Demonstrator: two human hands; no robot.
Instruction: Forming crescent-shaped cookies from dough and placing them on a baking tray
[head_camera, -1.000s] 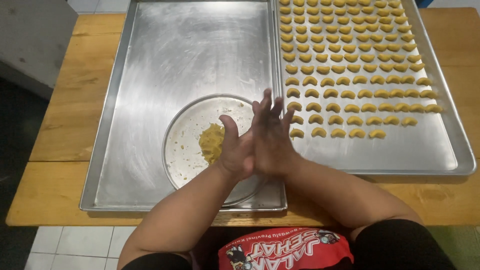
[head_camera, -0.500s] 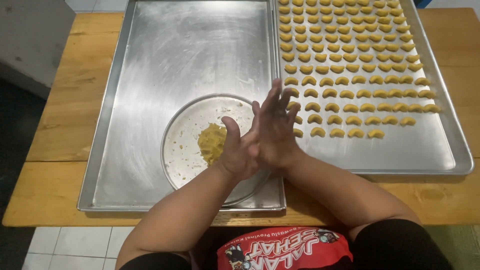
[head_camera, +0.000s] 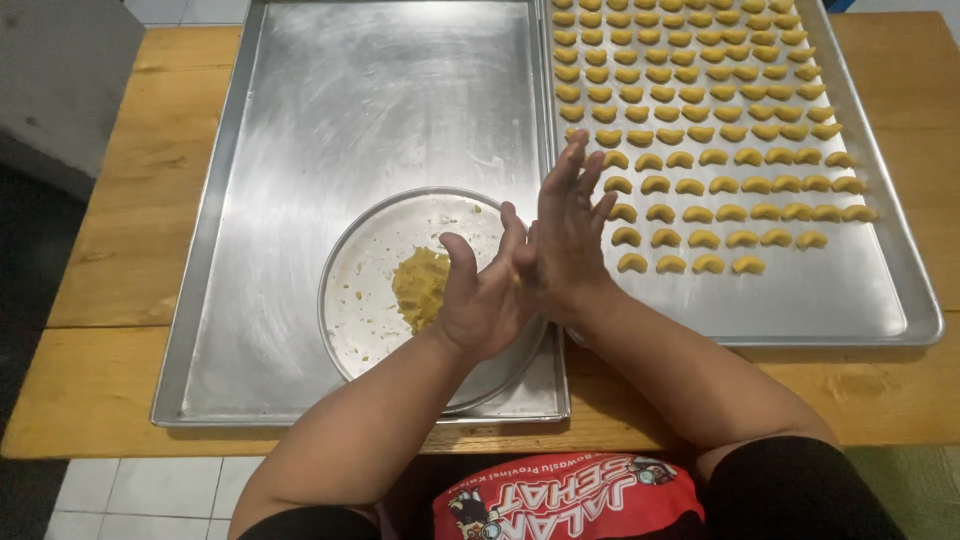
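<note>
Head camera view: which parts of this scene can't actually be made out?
- Anything between the palms: the left hand and right hand are pressed together and hide it.
- Near rim of the round plate: covered by the left forearm.
- Far rows of the crescent dough pieces and the far ends of both trays: cut off by the top edge.

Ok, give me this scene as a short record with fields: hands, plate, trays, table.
hands: left hand and right hand pressed palm to palm above the plate edge; anything between the palms is hidden
plate: round metal plate with a lump of yellow dough, lying in the left tray
left tray: metal tray, holding only the plate
right tray: metal tray with rows of small curved dough pieces
table: wooden table under both trays
</note>
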